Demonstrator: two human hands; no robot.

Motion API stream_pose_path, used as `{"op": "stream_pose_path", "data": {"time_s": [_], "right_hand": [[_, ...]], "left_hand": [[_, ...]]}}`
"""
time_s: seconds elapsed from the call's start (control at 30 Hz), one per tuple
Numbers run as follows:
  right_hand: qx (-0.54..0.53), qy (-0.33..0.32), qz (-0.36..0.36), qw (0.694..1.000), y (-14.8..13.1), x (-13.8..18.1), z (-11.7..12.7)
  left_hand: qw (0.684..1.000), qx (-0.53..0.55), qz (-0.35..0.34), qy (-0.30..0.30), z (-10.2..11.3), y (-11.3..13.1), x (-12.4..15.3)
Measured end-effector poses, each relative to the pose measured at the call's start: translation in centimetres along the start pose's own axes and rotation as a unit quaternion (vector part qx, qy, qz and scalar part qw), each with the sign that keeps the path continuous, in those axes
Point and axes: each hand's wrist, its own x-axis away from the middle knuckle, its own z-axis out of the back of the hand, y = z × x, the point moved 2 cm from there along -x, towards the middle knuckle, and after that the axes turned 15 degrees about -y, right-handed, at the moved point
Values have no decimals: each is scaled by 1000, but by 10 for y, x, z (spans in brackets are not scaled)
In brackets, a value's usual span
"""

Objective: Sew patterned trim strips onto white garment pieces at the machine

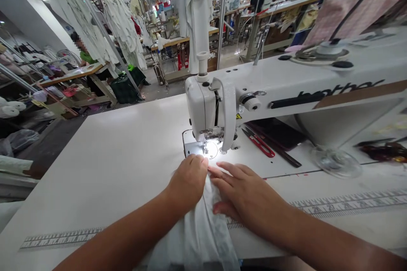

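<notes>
A strip of white fabric (pixel 199 228) runs from the table's near edge up to the needle plate (pixel 210 150) of a white sewing machine (pixel 286 89). My left hand (pixel 188 181) is curled with its fingertips pinching the fabric's end just before the presser foot. My right hand (pixel 241 192) lies flat beside it, fingers stretched out and pressing the fabric down. The lit needle area sits right ahead of both hands.
Red thread snips (pixel 259 143) and a dark flat object (pixel 280 133) lie right of the needle. A clear round dish (pixel 335 161) stands further right. Printed rulers (pixel 349 203) mark the white table (pixel 121 156). Garments hang behind, and a person sits at a far left table.
</notes>
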Motion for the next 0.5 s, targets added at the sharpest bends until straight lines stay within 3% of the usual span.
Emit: {"op": "stream_pose_path", "data": {"time_s": [0.27,0.5], "right_hand": [[-13,6,-9,1000,16,-13,-1],[-31,13,-25,999,16,-14,-1]], "left_hand": [[994,-100,29,-42,-1,-11,-20],[998,-50,24,-27,1,-11,-22]]}}
